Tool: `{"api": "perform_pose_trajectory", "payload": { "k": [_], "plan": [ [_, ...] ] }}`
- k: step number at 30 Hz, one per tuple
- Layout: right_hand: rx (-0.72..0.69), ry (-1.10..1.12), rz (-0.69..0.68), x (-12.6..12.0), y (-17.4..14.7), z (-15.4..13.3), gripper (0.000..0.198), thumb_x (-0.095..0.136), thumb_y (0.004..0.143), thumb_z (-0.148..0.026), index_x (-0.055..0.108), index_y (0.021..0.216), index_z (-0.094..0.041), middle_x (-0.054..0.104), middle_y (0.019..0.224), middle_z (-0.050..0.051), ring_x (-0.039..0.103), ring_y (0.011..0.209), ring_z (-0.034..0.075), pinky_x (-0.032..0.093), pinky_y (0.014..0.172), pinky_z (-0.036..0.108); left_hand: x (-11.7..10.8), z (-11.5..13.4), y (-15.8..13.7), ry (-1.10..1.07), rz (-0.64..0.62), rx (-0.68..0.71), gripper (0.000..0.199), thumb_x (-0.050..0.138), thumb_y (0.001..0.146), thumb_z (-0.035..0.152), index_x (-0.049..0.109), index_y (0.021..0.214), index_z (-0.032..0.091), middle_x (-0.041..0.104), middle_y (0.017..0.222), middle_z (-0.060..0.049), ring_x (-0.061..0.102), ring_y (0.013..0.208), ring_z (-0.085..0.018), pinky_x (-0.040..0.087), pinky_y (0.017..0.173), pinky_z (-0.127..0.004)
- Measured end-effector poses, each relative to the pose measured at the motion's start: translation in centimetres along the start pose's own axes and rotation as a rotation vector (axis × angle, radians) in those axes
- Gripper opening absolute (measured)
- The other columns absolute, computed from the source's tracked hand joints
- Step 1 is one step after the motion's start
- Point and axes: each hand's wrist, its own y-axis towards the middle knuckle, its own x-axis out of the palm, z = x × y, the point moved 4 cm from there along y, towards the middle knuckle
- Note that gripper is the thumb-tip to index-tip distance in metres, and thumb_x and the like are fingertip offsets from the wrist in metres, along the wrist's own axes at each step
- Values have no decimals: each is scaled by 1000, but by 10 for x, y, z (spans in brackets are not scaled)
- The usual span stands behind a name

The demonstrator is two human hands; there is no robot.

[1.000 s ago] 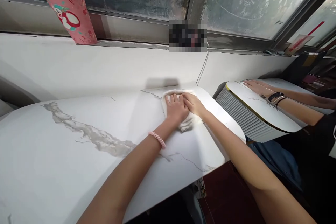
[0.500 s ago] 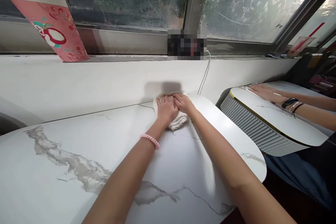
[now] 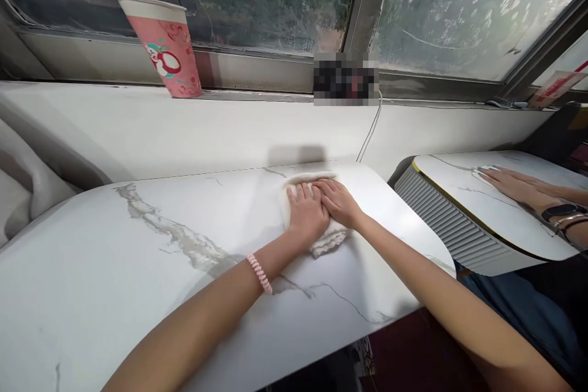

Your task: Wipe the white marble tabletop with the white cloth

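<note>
A folded white cloth [image 3: 329,241] lies on the white marble-patterned tabletop [image 3: 138,294], a little short of the wall. My left hand [image 3: 307,209] presses down on it with the fingers stretched out, a pink coil band around its wrist. Beside it, my right hand [image 3: 339,201] rests flat on the cloth, its fingers touching and partly overlapping those of my left hand. The palms hide the cloth's middle; its far edge and near corner show.
A pink paper cup [image 3: 169,55] with a red straw stands on the window ledge, and a pixelated dark object [image 3: 345,79] with a white cable is farther right. At the right, another person's hands [image 3: 519,187] lie on a second table [image 3: 459,196]. Grey fabric [image 3: 27,177] hangs at left.
Both my hands and the cloth have slid back from the wall, toward me. My view has shifted left. At the second table, the other person's hands have also drawn back.
</note>
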Motion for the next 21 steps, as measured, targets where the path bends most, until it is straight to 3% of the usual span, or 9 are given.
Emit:
{"api": "perform_pose_trajectory", "payload": {
  "k": [6, 12, 17, 21],
  "plan": [
    [60, 7, 77, -12, -63, -55, 44, 32, 95, -23, 59, 127, -12, 63, 132, 14, 52, 128, 26, 38, 115, 49, -12, 14, -68, 41, -80, 80, 58, 32, 100, 27, 40, 151, 1, 39, 156, -27, 33, 148, -39, 23, 121, -62],
    [81, -9, 44, -13, -109, -116, 47, 32, 96, -22, 55, 135, -10, 59, 139, 15, 46, 135, 27, 30, 120, 52, -24, 9, -133, 93, -132, 175, 61, 37, 97, 28, 40, 151, 1, 38, 157, -26, 33, 147, -42, 25, 119, -64],
    [109, 13, -7, -4, -106, -147, 47, 36, 92, -18, 56, 133, -11, 58, 140, 14, 46, 135, 27, 28, 122, 51, -28, -14, -156, 151, -93, 171, 60, 39, 95, 29, 44, 149, 3, 42, 154, -26, 38, 144, -42, 29, 116, -64],
    [126, 73, -16, 6, -76, -147, 43, 37, 91, -18, 59, 128, -13, 60, 135, 13, 49, 130, 26, 29, 120, 47, -25, -36, -140, 162, -44, 124, 59, 38, 96, 29, 46, 146, 0, 43, 152, -30, 39, 143, -43, 30, 115, -64]
  ]
}}
